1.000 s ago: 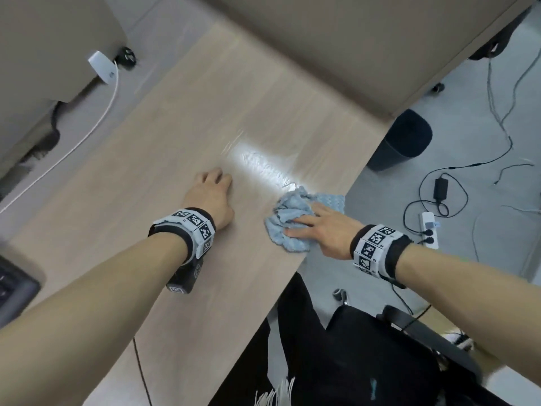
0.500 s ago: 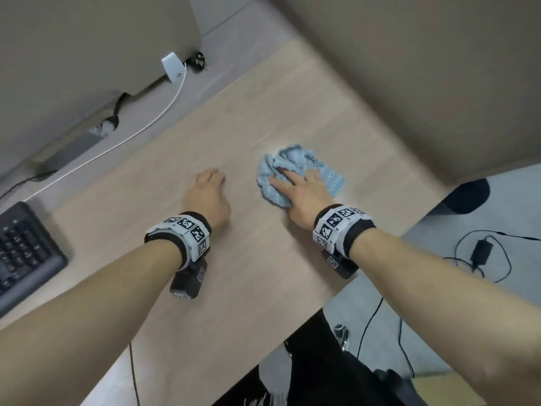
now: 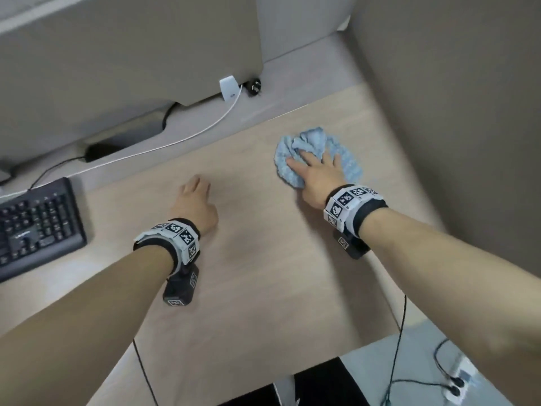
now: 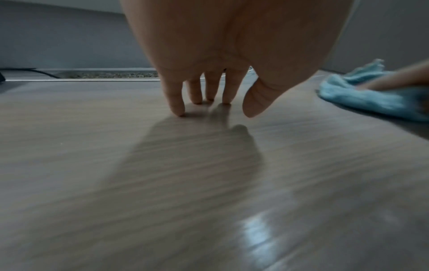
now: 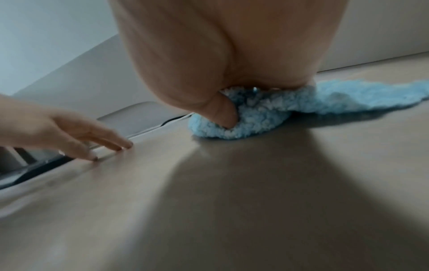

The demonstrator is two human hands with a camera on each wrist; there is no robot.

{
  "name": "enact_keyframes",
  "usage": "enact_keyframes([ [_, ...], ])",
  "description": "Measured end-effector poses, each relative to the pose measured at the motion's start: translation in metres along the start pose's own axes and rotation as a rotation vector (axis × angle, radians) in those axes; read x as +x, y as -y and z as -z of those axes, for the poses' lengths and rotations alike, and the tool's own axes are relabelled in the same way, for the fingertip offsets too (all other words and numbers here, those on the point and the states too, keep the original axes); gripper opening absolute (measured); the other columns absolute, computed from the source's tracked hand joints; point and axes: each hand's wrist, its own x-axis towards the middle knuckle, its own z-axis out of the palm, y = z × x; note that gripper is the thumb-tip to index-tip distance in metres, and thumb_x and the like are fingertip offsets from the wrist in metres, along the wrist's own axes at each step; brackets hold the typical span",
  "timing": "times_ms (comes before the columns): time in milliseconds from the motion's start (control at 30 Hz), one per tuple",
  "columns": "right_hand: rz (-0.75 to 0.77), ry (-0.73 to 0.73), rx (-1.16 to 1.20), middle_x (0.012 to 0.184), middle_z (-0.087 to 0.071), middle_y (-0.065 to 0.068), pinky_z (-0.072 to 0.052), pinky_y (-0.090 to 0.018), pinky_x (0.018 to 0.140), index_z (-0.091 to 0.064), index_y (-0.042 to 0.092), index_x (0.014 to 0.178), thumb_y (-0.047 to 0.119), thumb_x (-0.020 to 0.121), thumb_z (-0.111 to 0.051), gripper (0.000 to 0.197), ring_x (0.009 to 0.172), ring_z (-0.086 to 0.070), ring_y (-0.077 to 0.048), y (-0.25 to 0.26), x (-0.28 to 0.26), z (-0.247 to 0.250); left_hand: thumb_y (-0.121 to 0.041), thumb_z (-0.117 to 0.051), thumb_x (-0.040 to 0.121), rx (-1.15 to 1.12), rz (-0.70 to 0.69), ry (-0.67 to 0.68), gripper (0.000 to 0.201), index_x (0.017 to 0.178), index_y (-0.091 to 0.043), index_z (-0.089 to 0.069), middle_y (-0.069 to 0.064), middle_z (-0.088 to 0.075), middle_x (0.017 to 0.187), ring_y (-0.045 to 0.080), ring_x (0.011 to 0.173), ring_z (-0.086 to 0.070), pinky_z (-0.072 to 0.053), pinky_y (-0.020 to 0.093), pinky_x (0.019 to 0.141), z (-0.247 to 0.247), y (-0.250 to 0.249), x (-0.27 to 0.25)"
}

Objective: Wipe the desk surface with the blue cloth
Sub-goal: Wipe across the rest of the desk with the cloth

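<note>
A crumpled blue cloth [image 3: 310,142] lies on the light wood desk [image 3: 263,288], toward its back right. My right hand [image 3: 316,171] lies flat on top of it with fingers spread and straight. In the right wrist view the thumb of that hand [image 5: 220,55] digs into the fluffy cloth [image 5: 255,117]. My left hand [image 3: 194,200] rests on the bare desk to the left of the cloth, holding nothing. In the left wrist view its fingertips [image 4: 181,111] touch the wood, and the cloth [image 4: 371,102] shows at the right edge.
A black keyboard [image 3: 38,227] sits at the desk's left. A white cable [image 3: 205,130] and charger [image 3: 229,87] lie along the grey back strip. A partition panel [image 3: 453,112] bounds the desk on the right. Beyond the front edge is floor with a power strip [image 3: 456,385].
My right hand has pushed the cloth from the desk's right front edge toward the back right. The left hand has stayed put on the desk.
</note>
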Motion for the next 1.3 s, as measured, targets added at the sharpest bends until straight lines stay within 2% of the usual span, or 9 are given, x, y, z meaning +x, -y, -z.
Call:
enact_keyframes([
  [133,0.168,0.053,-0.071,0.164,-0.008,0.003,0.005,-0.066,0.115,-0.017,0.036,0.155,0.01,0.08,-0.051,0.086,0.148,0.002,-0.045,0.052,0.02,-0.008,-0.01,-0.051,0.085,0.031,-0.003,-0.005,0.049,0.134,-0.008,-0.047,0.013,-0.037,0.149,0.04,0.128,-0.037,-0.031,0.039,0.107,0.004,0.005,0.005],
  [233,0.253,0.056,-0.133,0.165,-0.01,0.004,0.006,-0.062,0.116,-0.013,0.038,0.155,0.011,0.08,-0.054,0.09,0.149,-0.005,-0.039,0.044,0.023,-0.01,-0.011,-0.051,0.085,0.023,0.023,-0.038,0.047,0.132,-0.008,-0.049,0.017,-0.045,0.138,0.041,0.12,-0.041,-0.035,0.042,0.101,0.014,0.003,0.019],
  [433,-0.018,-0.031,-0.044,0.165,-0.009,0.003,-0.001,-0.062,0.118,-0.014,0.034,0.156,0.007,0.079,-0.05,0.089,0.149,-0.006,-0.042,0.003,0.06,0.033,-0.015,-0.051,0.082,-0.012,0.034,-0.072,0.039,0.121,-0.008,-0.05,0.013,-0.038,0.145,0.039,0.125,-0.038,-0.038,0.049,0.103,0.029,0.008,0.05],
  [567,-0.103,-0.039,-0.013,0.165,-0.005,0.001,-0.004,-0.065,0.116,-0.014,0.03,0.155,0.006,0.081,-0.048,0.084,0.148,-0.005,-0.044,0.032,0.101,0.052,-0.019,-0.052,0.084,-0.016,0.031,-0.05,0.044,0.126,-0.008,-0.049,0.011,-0.035,0.148,0.035,0.133,-0.034,-0.036,0.049,0.107,0.029,0.015,0.059],
  [733,0.155,0.027,-0.092,0.165,-0.003,-0.001,0.0,-0.065,0.116,-0.012,0.031,0.156,0.008,0.081,-0.052,0.089,0.148,0.0,-0.045,0.076,0.099,0.032,-0.018,-0.052,0.084,-0.039,0.054,-0.066,0.046,0.13,-0.009,-0.049,0.01,-0.041,0.143,0.033,0.131,-0.035,-0.037,0.047,0.106,0.034,0.018,0.07],
  [833,0.22,0.001,-0.147,0.164,-0.012,0.003,-0.003,-0.061,0.118,-0.015,0.035,0.155,0.009,0.079,-0.055,0.09,0.15,-0.001,-0.038,0.046,0.094,0.032,-0.019,-0.052,0.084,-0.036,0.059,-0.075,0.046,0.13,-0.012,-0.048,0.008,-0.041,0.141,0.033,0.129,-0.035,-0.04,0.047,0.103,0.038,0.016,0.077],
  [1000,-0.082,-0.094,-0.092,0.165,-0.008,0.003,-0.008,-0.061,0.118,-0.013,0.036,0.156,0.009,0.08,-0.052,0.089,0.15,-0.005,-0.039,-0.02,0.111,0.065,-0.018,-0.05,0.083,-0.034,0.096,-0.035,0.038,0.12,-0.011,-0.05,0.009,-0.039,0.137,0.034,0.124,-0.037,-0.042,0.048,0.101,0.047,0.013,0.084],
  [1100,-0.189,-0.079,-0.062,0.165,-0.006,-0.001,-0.01,-0.062,0.118,-0.011,0.03,0.156,0.006,0.081,-0.049,0.087,0.147,-0.012,-0.044,-0.012,0.121,0.073,-0.02,-0.05,0.083,0.003,0.112,-0.031,0.04,0.122,-0.01,-0.049,0.01,-0.039,0.133,0.035,0.122,-0.037,-0.043,0.047,0.1,0.046,0.011,0.087],
  [1300,-0.022,-0.073,-0.091,0.164,-0.014,0.0,-0.009,-0.058,0.119,-0.016,0.033,0.155,0.005,0.078,-0.052,0.09,0.147,-0.015,-0.042,-0.021,0.113,0.06,-0.018,-0.051,0.083,0.05,0.091,-0.027,0.039,0.121,-0.011,-0.047,0.011,-0.039,0.129,0.036,0.121,-0.034,-0.042,0.042,0.096,0.04,0.011,0.087],
])
